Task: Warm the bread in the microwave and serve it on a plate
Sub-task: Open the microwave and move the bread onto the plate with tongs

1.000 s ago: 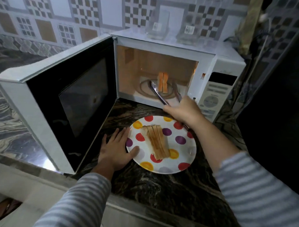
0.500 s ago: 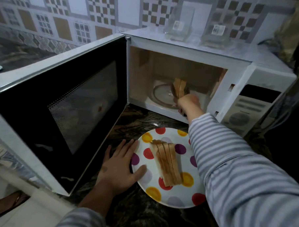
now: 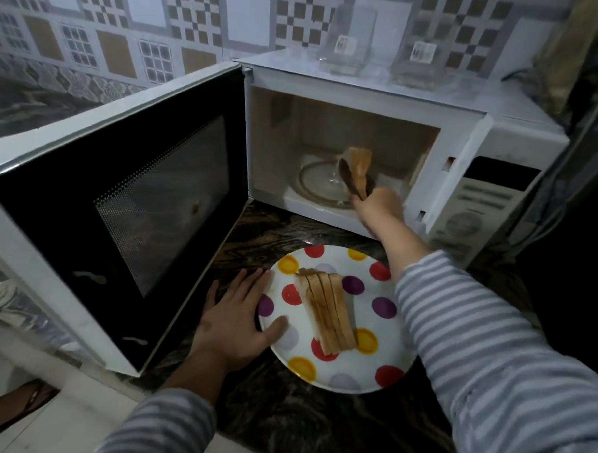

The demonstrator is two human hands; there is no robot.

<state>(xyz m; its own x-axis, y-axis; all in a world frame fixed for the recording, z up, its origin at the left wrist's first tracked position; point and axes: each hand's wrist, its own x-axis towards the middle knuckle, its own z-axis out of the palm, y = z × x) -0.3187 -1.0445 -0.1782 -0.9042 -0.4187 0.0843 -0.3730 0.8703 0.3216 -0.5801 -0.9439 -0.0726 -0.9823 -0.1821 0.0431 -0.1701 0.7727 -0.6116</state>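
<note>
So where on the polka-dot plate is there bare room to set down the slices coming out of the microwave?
The round white polka-dot plate is free right of the row of toasted bread slices, up to the striped right sleeve. The near rim is bare too. The left edge is crowded: the left hand rests there.

Glossy white casing on the microwave, smooth, faintly reflective along the top. Door faced in dark shiny glass, with a fine dotted mesh behind the pane. Inside, a clear glass turntable, slick and shining. Dark metal tongs with a dull sheen, clamped on a dry, matt, toasted bread slice. Below, a glazed ceramic plate, smooth white with coloured dots, under more matt, browned bread slices. Polished dark stone countertop, veined and glossy. Soft striped knit cloth on the sleeves. Glossy patterned wall tiles; two clear, smooth containers with paper labels on top.
</note>
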